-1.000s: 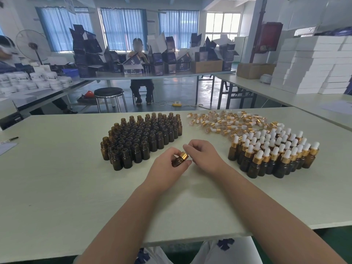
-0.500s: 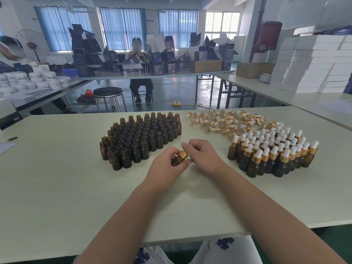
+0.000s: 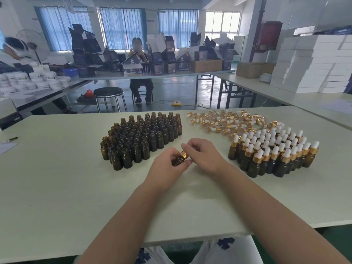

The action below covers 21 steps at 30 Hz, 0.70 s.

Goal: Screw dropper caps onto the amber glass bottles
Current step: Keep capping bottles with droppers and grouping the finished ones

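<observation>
At the table's middle my left hand grips a small amber bottle, tilted to the right. The bottle carries a gold-collared dropper cap, and my right hand curls its fingers round that cap, hiding the white bulb. A dense cluster of open, uncapped amber bottles stands to the left of my hands. To the right stand capped bottles with white bulbs. Behind them lies a loose heap of dropper caps.
The pale table ends in a front edge close to my body. A pen and paper lie at its far left. Beyond are a stool, a seated person, stacked dark boxes and white cartons on other tables.
My hands stay together on the bottle and cap. The right hand's fingers have shifted slightly on the cap; otherwise nothing has moved.
</observation>
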Each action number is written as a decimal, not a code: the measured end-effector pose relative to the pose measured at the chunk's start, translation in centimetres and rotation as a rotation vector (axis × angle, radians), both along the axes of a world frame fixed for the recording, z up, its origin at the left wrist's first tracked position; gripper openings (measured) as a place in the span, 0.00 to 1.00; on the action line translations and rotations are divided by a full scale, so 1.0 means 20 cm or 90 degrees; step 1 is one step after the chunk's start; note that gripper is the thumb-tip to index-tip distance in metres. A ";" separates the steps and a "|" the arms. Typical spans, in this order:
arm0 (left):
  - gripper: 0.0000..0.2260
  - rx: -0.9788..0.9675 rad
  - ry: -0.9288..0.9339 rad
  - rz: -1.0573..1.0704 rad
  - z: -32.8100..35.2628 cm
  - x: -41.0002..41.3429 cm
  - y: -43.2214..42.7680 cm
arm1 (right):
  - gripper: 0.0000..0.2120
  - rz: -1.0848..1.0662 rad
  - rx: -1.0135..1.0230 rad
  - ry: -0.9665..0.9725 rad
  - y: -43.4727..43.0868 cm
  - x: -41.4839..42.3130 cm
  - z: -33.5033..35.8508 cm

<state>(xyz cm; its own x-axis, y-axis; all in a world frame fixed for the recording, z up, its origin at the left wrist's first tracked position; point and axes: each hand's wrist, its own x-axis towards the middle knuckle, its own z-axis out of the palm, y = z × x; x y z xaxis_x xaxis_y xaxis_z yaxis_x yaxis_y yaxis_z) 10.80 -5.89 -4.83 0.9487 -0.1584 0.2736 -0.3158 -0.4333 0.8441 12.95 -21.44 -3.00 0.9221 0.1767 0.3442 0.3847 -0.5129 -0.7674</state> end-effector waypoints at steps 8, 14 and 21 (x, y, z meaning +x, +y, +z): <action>0.11 -0.010 -0.017 -0.026 0.00 0.00 0.00 | 0.11 0.056 -0.418 -0.081 -0.07 -0.08 0.31; 0.16 0.009 0.019 -0.021 0.01 0.00 0.02 | 0.04 0.092 -0.533 -0.124 -0.16 -0.15 0.60; 0.13 0.028 0.030 -0.016 0.00 0.01 0.01 | 0.06 0.034 -0.710 0.005 -0.36 -0.20 0.79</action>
